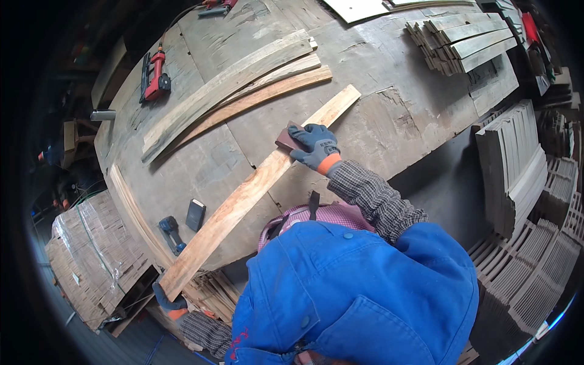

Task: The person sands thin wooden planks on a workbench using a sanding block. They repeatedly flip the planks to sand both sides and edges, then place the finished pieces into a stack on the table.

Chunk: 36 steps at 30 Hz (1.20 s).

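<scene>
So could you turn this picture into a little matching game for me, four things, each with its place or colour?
1. left hand
2. reddish block
3. dark blue power tool
4. glove cuffs

A. orange
B. beside a black rectangular object
C. at the long board's lower-left end
D. held in the right hand

Pairs: 1-C, 2-D, 3-B, 4-A

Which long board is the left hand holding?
The tan board running diagonally under the right hand, its near end in the left hand; the grouped boards beyond lie untouched.
</scene>
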Motion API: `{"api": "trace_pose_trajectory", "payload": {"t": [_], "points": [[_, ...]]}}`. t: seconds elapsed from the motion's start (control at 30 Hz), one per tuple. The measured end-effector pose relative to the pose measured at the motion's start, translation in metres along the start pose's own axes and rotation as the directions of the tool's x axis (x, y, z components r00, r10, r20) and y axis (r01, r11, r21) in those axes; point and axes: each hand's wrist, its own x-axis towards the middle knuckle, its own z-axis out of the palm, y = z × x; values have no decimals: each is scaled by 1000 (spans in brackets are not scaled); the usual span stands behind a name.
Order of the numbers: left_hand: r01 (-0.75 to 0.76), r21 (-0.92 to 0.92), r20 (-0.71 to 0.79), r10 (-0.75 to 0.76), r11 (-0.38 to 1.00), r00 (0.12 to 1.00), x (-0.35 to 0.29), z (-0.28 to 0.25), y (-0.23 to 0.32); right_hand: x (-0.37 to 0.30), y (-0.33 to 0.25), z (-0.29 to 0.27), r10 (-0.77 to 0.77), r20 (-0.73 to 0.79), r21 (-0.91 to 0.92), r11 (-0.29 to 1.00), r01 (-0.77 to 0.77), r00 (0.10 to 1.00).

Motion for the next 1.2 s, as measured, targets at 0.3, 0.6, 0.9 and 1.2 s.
{"api": "trace_pose_trajectory", "payload": {"t": [0.3, 0.6, 0.9, 1.2], "points": [[25, -19, -60, -26, 999, 998, -10, 25, 4, 87, 143, -40, 570, -74, -114, 811, -574, 819], [10, 214, -80, 7, 977, 997, -4, 31, 4, 41, 58, -4, 175, 13, -113, 979, -172, 985], [188, -108, -93, -198, 976, 976, -16, 34, 17, 117, 190, -56, 735, -63, -143, 663, -735, 676], [259, -246, -39, -276, 934, 960, -1, 45, 20, 62, 152, -29, 323, -53, -130, 936, -327, 945]]}}
